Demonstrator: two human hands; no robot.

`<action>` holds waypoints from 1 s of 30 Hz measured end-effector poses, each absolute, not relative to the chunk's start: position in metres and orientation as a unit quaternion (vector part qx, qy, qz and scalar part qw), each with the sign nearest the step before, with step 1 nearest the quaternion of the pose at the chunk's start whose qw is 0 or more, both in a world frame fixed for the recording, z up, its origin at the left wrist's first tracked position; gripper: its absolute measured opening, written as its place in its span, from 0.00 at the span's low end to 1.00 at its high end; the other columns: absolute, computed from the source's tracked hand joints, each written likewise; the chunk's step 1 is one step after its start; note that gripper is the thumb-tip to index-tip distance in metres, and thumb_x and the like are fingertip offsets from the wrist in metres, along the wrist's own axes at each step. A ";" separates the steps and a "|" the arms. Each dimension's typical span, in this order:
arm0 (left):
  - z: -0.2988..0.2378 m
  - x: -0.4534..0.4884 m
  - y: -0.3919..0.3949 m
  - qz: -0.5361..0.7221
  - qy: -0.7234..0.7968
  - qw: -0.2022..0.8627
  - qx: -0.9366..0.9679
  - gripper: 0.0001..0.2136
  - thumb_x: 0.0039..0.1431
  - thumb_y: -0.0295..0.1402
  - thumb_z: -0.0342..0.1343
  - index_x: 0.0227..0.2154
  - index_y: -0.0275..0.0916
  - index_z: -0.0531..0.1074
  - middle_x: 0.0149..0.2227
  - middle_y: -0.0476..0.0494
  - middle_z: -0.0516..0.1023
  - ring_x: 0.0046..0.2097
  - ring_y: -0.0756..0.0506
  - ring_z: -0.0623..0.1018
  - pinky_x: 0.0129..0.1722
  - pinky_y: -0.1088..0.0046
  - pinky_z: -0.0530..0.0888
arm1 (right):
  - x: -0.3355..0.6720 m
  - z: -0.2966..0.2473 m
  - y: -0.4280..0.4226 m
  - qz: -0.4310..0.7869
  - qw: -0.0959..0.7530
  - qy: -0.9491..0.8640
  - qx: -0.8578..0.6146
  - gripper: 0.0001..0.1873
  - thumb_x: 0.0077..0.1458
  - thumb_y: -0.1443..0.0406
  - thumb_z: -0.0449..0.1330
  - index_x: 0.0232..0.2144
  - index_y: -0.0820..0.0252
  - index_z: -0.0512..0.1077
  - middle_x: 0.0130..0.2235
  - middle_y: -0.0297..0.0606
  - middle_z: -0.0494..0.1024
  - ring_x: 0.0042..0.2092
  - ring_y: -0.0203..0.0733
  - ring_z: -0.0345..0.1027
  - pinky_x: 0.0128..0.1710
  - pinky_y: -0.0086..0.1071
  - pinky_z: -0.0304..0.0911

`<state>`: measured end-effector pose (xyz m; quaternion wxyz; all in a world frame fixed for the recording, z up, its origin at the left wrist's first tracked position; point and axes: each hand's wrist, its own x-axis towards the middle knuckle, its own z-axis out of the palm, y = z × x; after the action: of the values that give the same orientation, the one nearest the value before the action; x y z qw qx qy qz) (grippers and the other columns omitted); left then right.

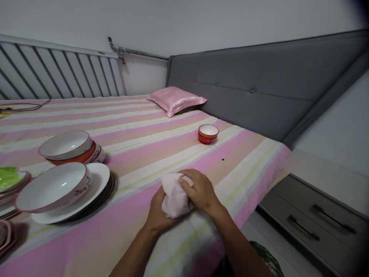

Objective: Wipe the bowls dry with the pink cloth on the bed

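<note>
A pale pink cloth (175,198) is bunched between my two hands over the near edge of the bed. My left hand (158,212) cups it from the left and below, fingers closed and mostly hidden behind it. From the right and above, my right hand (201,189) presses on it with bent fingers. Whether the cloth wraps something I cannot see. Farther off, two small bowls (208,132), orange over red with a white inside, stand stacked on the striped bed sheet (150,154).
To the left, a large white bowl (54,188) rests on stacked plates (99,177), with more bowls (67,144) behind. A green item (8,177) lies on dishes at the left edge. A pink pillow (175,99) lies near the grey headboard (245,80). A drawer cabinet (311,215) stands right.
</note>
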<state>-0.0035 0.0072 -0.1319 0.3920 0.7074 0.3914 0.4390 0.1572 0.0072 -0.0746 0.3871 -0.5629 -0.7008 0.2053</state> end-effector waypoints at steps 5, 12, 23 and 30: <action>-0.135 -0.002 0.009 0.434 0.401 0.400 0.701 0.21 0.43 0.29 0.61 0.44 0.36 0.72 0.44 0.41 0.78 0.48 0.37 0.76 0.52 0.58 0.71 | 0.134 -0.066 -0.007 0.092 0.324 -0.742 -0.580 0.24 0.45 0.58 0.63 0.46 0.57 0.73 0.49 0.41 0.75 0.52 0.51 0.63 0.55 0.44 0.55; -0.126 0.003 0.007 0.463 0.365 0.429 0.684 0.23 0.45 0.28 0.60 0.48 0.35 0.70 0.42 0.41 0.79 0.54 0.38 0.72 0.58 0.57 0.65 | 0.125 -0.074 -0.013 0.058 0.350 -0.749 -0.560 0.43 0.45 0.59 0.64 0.61 0.58 0.55 0.60 0.47 0.63 0.61 0.54 0.54 0.63 0.54 0.41; -0.126 0.002 0.009 0.431 0.401 0.390 0.708 0.15 0.47 0.29 0.57 0.41 0.36 0.72 0.40 0.43 0.79 0.42 0.41 0.77 0.46 0.62 0.74 | 0.144 -0.072 -0.016 0.061 0.409 -0.790 -0.453 0.05 0.55 0.65 0.59 0.35 0.57 0.73 0.42 0.38 0.78 0.47 0.44 0.68 0.54 0.40 0.57; -0.129 -0.003 0.008 0.403 0.395 0.319 0.761 0.15 0.42 0.30 0.59 0.37 0.37 0.72 0.35 0.44 0.78 0.38 0.40 0.78 0.40 0.62 0.76 | 0.145 -0.066 -0.007 0.073 0.313 -0.817 -0.479 0.13 0.50 0.60 0.63 0.39 0.56 0.75 0.44 0.38 0.78 0.48 0.46 0.69 0.52 0.41 0.57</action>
<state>-0.0029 0.0080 -0.1292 0.3186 0.7615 0.3953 0.4030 0.1450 -0.0074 -0.0659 0.3132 -0.4788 -0.8169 0.0731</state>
